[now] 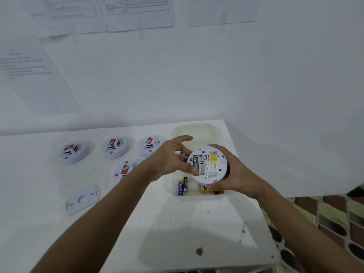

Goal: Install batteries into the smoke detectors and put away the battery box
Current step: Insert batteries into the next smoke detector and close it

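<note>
Right hand [234,172] grips a white smoke detector [207,165] from its right side, fingers curled round the rim, thumb on the far edge. It's held in the air just above the battery box [197,131], back face tipped up toward the person. Yellow label sits on the far right part of that face, printed text below it.

A black battery [196,163] lies in the compartment on the detector's left side. Long axis runs near-to-far, roughly parallel to the left rim, far end leaning slightly right. Left hand [171,158] is at that side: thumb tip presses on the battery's near end, index finger stretched out over the far rim, the other fingers loosely curled behind the detector.

The box is a pale translucent tub, open top, sitting on the tabletop [167,223] near the right edge. Loose batteries inside, under the hands: a blue-and-yellow one [180,187] and a black one [185,184] side by side, both lying near-to-far; yellow and red ones further right, partly hidden by the right hand.

Left of the box, three more detectors [115,147] sit in a row along the back, face up, each with a red tag. A fourth [124,171] is nearer, partly hidden by the left forearm. A flat white mounting plate [82,200] lies nearer still, to the left.

Tabletop is white, scuffed, with a brown stain near the front edge. White wall behind with printed sheets [137,12] stuck on it. Patterned floor [334,223] shows at right.
</note>
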`<state>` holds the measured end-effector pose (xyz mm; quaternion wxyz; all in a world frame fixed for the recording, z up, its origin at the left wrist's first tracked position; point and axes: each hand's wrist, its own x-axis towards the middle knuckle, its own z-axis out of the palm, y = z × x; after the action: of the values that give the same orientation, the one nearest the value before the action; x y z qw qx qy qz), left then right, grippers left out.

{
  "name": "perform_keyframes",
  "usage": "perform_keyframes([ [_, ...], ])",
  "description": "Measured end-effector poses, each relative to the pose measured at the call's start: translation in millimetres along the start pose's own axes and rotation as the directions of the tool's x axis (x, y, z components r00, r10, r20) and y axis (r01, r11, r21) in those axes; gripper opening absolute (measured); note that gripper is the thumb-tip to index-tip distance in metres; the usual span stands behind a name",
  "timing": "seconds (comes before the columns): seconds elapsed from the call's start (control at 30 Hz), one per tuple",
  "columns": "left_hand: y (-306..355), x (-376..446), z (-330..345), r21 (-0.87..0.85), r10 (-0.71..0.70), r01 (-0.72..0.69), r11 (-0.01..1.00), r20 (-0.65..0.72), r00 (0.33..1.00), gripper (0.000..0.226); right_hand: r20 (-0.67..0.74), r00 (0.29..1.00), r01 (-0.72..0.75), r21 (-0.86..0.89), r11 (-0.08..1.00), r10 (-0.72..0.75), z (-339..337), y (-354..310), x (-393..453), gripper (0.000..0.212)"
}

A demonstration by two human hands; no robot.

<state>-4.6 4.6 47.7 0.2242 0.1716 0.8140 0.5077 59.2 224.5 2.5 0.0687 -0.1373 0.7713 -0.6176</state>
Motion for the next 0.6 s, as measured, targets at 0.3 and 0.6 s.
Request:
perform_keyframes([
  [0.3,-14,-2,5,0.187,0.053,-0.044,0.981,-0.043,0.998,0.071,-0.072,0.997,0.008,-0.003,1.0,-0.008,-16,1,-15,0.094],
  [0.6,-40,10,26,0.872,0.013,-0.077,0.484,0.082,0.997,0.109,-0.086,0.996,-0.029,-0.015,0.999,0.028,-18,13,-31,0.094],
])
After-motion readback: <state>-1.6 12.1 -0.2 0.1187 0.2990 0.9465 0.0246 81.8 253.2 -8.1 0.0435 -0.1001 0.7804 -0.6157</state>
